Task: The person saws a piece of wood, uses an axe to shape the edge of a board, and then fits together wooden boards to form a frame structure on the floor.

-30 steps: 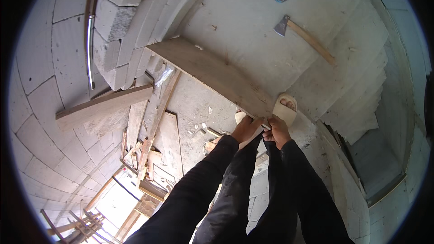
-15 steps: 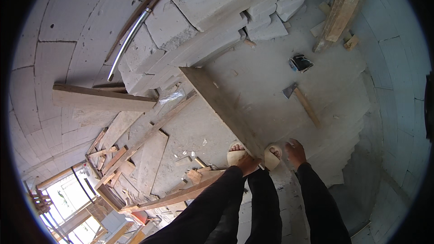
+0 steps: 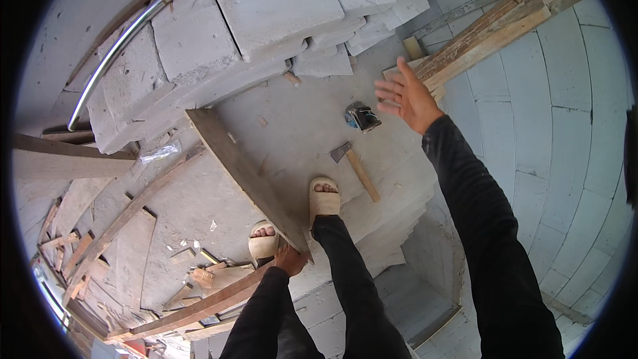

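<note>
A long wooden board point(image 3: 246, 173) stands on its edge across the floor between my feet. Its near end is in my left hand point(image 3: 291, 260), fingers closed round it. My right hand point(image 3: 413, 101) is stretched forward at the right, open, fingers spread and holding nothing. Close beyond it rises a thick timber beam point(image 3: 492, 23) leaning toward the wall. On the floor below my right hand lie a small black-and-blue object point(image 3: 362, 117), its kind unclear, and a hatchet point(image 3: 359, 176) with a wooden handle.
Large pale blocks point(image 3: 272, 6) are stacked at the far side, with a shiny metal tube point(image 3: 116, 60) on them. Wood offcuts point(image 3: 80, 252) and planks litter the left. A stair-like stepped edge point(image 3: 399, 233) drops off at the right, beside a pale block wall point(image 3: 558, 159).
My right hand has swung from beside my foot up and forward toward the beam. My right foot has stepped ahead, and the view has shifted right. The left hand stays on the board.
</note>
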### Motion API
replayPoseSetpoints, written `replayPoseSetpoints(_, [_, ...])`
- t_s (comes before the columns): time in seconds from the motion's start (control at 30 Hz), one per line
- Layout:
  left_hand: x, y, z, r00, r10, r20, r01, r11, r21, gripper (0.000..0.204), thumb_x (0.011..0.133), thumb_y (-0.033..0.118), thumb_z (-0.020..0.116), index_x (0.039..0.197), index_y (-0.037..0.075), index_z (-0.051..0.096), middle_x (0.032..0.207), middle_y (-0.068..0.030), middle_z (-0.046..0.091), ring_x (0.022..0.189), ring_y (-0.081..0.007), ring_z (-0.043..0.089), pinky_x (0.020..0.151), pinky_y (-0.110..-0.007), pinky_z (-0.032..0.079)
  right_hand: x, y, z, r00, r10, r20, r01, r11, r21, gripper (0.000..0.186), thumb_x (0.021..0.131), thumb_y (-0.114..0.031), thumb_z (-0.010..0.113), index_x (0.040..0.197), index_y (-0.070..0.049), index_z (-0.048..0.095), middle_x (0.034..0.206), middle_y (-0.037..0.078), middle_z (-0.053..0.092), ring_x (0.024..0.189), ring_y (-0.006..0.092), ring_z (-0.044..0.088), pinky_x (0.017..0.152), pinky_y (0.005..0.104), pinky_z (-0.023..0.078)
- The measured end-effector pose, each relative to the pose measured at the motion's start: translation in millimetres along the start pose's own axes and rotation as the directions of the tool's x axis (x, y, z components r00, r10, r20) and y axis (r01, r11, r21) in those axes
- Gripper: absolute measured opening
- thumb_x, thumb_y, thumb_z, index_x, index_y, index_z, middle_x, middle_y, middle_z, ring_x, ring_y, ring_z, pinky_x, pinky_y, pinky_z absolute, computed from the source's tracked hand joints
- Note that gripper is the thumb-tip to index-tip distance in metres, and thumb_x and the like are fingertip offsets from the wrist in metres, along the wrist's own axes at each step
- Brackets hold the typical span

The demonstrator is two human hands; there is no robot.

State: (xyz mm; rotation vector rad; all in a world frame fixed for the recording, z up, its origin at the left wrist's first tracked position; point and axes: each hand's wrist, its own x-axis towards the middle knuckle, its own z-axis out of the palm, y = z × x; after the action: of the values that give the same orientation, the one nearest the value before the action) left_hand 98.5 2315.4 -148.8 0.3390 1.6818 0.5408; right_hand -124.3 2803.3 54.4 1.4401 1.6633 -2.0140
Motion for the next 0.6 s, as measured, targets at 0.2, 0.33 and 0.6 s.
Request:
replayPoseSetpoints(0.2, [-15.4,6.3,-12.8,0.995,-0.065,-0.077,0.072,0.994,0.081,0.067,0.092,0.05,0.064,0.133,-0.002,0.06,0.133,-0.0244,0.063,0.131,-0.0432,0.054,0.111,-0.055,0.04,132.8,-75.1,54.4,0.98,-0.182,0.084,0.143,0.927,0.346,0.113,0.098,-0.069,0.061,0.166,0.005,0.008,0.164,0.029,0.031,0.147,0.0429,0.043,0.121,0.0598,0.041])
replayPoseSetpoints(0.33, [-19.9,13.1,-17.5,0.992,-0.099,-0.079,0.099,0.995,-0.001,0.072,0.092,0.05,0.062,0.135,-0.008,0.058,0.132,-0.0277,0.062,0.131,-0.045,0.052,0.115,-0.053,0.037,136.3,-99.8,72.0,0.978,-0.188,0.092,0.174,0.974,0.145,0.109,0.091,-0.07,0.067,0.165,-0.005,0.021,0.163,0.022,0.034,0.145,0.0416,0.042,0.118,0.0606,0.04])
replayPoseSetpoints(0.6, [-17.6,21.9,-25.9,0.995,-0.095,-0.024,0.095,0.995,-0.027,0.072,0.092,0.049,0.062,0.136,-0.007,0.058,0.134,-0.0274,0.061,0.134,-0.0446,0.051,0.117,-0.053,0.036,98.8,-111.6,61.0,0.862,-0.487,0.143,0.499,0.864,-0.065,0.097,0.083,-0.066,0.073,0.155,-0.009,0.043,0.157,0.017,0.046,0.146,0.0402,0.043,0.113,0.063,0.04])
